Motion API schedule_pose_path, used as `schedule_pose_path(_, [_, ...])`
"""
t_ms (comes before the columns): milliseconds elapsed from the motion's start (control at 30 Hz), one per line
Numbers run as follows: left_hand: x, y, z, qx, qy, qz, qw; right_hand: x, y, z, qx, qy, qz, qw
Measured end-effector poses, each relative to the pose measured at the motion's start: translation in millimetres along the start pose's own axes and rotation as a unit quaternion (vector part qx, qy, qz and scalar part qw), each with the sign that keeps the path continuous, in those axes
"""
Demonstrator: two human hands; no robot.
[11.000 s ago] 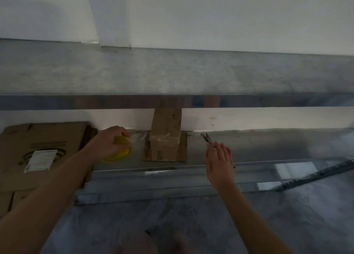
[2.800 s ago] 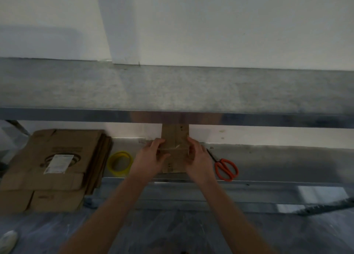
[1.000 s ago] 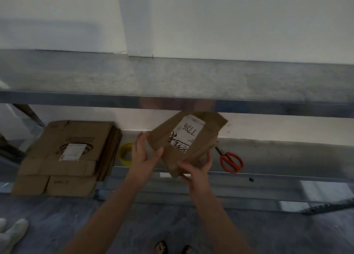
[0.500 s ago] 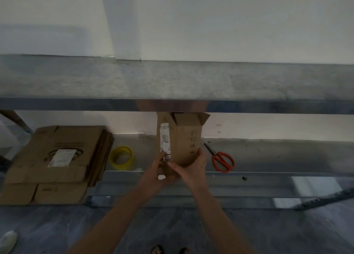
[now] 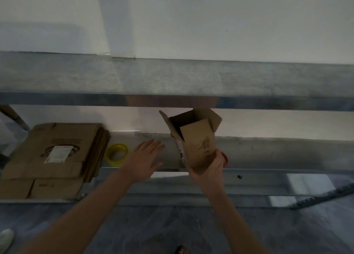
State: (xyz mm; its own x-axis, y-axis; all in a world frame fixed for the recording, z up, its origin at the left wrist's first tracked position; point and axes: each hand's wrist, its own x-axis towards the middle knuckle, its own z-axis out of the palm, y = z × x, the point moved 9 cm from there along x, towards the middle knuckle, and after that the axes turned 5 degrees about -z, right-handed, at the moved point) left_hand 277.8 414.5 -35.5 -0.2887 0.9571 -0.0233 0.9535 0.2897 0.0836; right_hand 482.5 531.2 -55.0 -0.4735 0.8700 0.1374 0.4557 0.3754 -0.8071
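A small brown cardboard box (image 5: 197, 140) with its top flaps open is tilted to the left above the lower metal shelf (image 5: 268, 154). My right hand (image 5: 209, 170) grips its bottom end from below. My left hand (image 5: 145, 158) is free of the box, fingers straight and spread, hovering over the shelf between the box and a yellow tape roll (image 5: 116, 154). Orange scissors (image 5: 224, 157) lie on the shelf behind my right hand, mostly hidden.
A stack of flattened cardboard boxes (image 5: 51, 157) fills the shelf's left end. An upper metal shelf (image 5: 172, 81) overhangs the work area just above the box. A small dark object (image 5: 239, 176) sits on the shelf's front lip. The floor below is grey.
My left hand let go of the box and moved left, opening flat. The box, now held by my right hand alone, shifted right and tilted, its open top showing.
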Motion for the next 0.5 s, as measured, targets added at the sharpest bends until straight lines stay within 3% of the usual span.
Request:
schedule_pose_path(300, [25.8,147.2,-12.8,-0.084,-0.008,0.133,0.987,-55.9,56.0,-152.0,-0.002,0.155,0.070,0.985])
schedule_pose_path(500, [60.5,279.0,-9.0,-0.098,0.000,0.181,0.979,-74.7,117.3,-267.3,-0.007,0.205,0.082,0.975])
